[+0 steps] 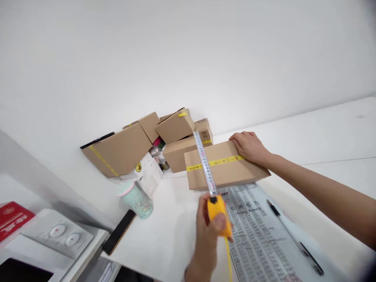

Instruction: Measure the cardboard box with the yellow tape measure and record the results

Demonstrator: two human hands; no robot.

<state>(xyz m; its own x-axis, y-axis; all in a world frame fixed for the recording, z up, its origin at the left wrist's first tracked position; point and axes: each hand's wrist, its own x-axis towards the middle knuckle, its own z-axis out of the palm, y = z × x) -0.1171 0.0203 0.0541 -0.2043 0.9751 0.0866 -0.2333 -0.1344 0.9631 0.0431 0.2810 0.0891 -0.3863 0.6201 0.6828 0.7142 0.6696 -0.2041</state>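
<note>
My left hand [207, 235] grips a yellow tape measure [217, 213] low in the middle of the view. Its white blade [205, 162] runs out away from me across the top of a flat cardboard box [226, 176] with a yellow tape strip. My right hand [249, 147] rests on that box's far right corner, fingers curled over the edge. The box lies on a white table [323, 129], partly over a printed sheet [255, 239].
Several cardboard boxes [123, 150] are piled against the wall behind. A pale green cup [136, 199] and a black phone [119, 232] sit left of my hand. A black pen [293, 237] lies on the sheet. A red booklet [11, 219] lies far left.
</note>
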